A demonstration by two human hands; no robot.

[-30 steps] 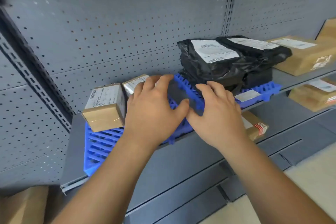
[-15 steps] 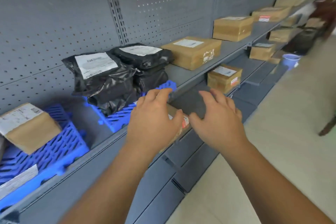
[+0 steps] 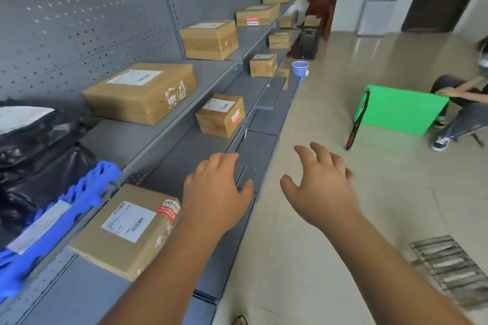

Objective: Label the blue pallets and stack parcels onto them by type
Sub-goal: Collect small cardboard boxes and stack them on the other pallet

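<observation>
A blue pallet point(image 3: 87, 187) sits on the upper shelf at the far left, with a pale label strip point(image 3: 39, 227) on its front edge and black plastic parcels point(image 3: 34, 155) stacked on it. A cardboard box point(image 3: 126, 229) lies on the lower shelf just left of my left hand point(image 3: 216, 192), which hovers with relaxed fingers and holds nothing. My right hand point(image 3: 319, 187) hangs empty over the floor, fingers spread. More cardboard boxes rest along the shelves, a large one point(image 3: 142, 92) on the upper shelf and a small one point(image 3: 221, 116) below.
Grey perforated shelving point(image 3: 79, 21) runs along the left. A purple bucket point(image 3: 299, 67) stands at the shelf's end. A green board point(image 3: 398, 111) and a seated person point(image 3: 462, 103) are at the right. A grating point(image 3: 449, 269) lies in the tiled floor.
The view has swung right along the shelving, away from the blue pallets. My hands have come off the pallet and spread apart, both empty.
</observation>
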